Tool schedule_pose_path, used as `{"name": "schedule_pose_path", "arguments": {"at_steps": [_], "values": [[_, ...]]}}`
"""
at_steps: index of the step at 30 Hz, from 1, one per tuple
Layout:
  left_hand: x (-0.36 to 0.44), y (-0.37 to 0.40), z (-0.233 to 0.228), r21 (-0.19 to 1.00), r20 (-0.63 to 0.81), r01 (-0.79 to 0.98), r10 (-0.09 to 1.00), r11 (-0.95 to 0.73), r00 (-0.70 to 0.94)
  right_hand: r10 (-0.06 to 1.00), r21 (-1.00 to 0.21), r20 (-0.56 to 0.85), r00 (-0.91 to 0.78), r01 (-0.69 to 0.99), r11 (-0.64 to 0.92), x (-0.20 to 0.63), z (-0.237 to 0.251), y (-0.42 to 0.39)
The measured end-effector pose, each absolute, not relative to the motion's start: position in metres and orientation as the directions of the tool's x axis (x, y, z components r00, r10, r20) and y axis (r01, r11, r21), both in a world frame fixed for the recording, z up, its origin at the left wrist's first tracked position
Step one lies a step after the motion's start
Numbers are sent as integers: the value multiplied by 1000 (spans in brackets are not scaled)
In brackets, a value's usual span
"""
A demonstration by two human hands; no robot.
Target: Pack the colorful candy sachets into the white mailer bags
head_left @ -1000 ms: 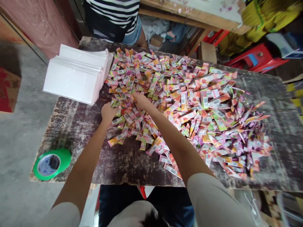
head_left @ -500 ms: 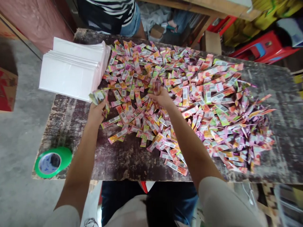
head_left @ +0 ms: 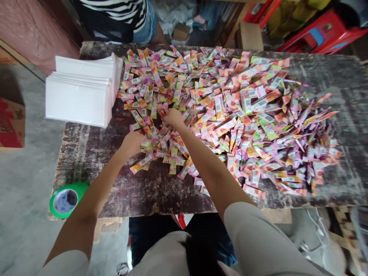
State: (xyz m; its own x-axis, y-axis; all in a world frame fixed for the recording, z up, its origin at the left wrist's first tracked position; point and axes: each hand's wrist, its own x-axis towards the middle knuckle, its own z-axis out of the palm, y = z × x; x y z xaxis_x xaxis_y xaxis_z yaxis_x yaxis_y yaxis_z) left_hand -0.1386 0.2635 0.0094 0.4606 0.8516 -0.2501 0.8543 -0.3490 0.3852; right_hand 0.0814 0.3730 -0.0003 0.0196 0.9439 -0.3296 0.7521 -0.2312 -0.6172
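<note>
Many small stick sachets in pink, orange, green and purple lie in a loose heap across a worn dark wooden table. At the heap's left edge is my left hand, fingers curled around sachets, with a green one poking out by the fingertips. Exactly which sachets it grips is partly hidden by the pile. Just beyond it and to the right, my right hand is closed on a few reddish-pink sachets, low over the heap.
A stack of white envelopes or bags lies at the table's far left. A roll of green tape rests at the near left corner. Across the table stands a person in a striped top. A red plastic stool is behind the table.
My left hand has moved right and down from beside the white stack to the sachets. My right hand has moved left, closer to it. The view has shifted slightly.
</note>
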Motion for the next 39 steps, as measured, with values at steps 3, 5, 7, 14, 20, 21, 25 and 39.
{"name": "schedule_pose_path", "arguments": {"at_steps": [3, 5, 7, 14, 20, 21, 25, 39], "values": [[-144, 257, 16, 517, -115, 793, 892, -322, 437, 954, -818, -297, 26, 508, -269, 103, 14, 371], [-149, 247, 24, 679, 30, 702, 963, -217, 269, 969, -902, -243, 37, 358, -240, 129, 27, 368], [-152, 238, 34, 862, 80, 503, 997, -70, 2, 987, -962, -151, 46, 223, -157, 159, 41, 365], [-141, 236, 41, 965, -114, 184, 930, 187, -348, 972, -672, -27, -235, 724, 156, 193, 54, 347], [-153, 207, 18, 393, -163, 903, 980, 172, -116, 790, -165, -256, -557, 831, 531, 163, 27, 335], [-155, 204, 15, 315, -201, 937, 976, 148, -87, 784, -173, -248, -569, 823, 542, 160, 26, 332], [-159, 201, 9, 268, -201, 955, 977, 123, -69, 831, -392, -140, -538, 801, 452, 163, 42, 321], [-85, 240, 45, 928, -372, -28, 927, 370, -55, 947, -447, -98, -306, 864, 233, 223, 68, 377]]}}
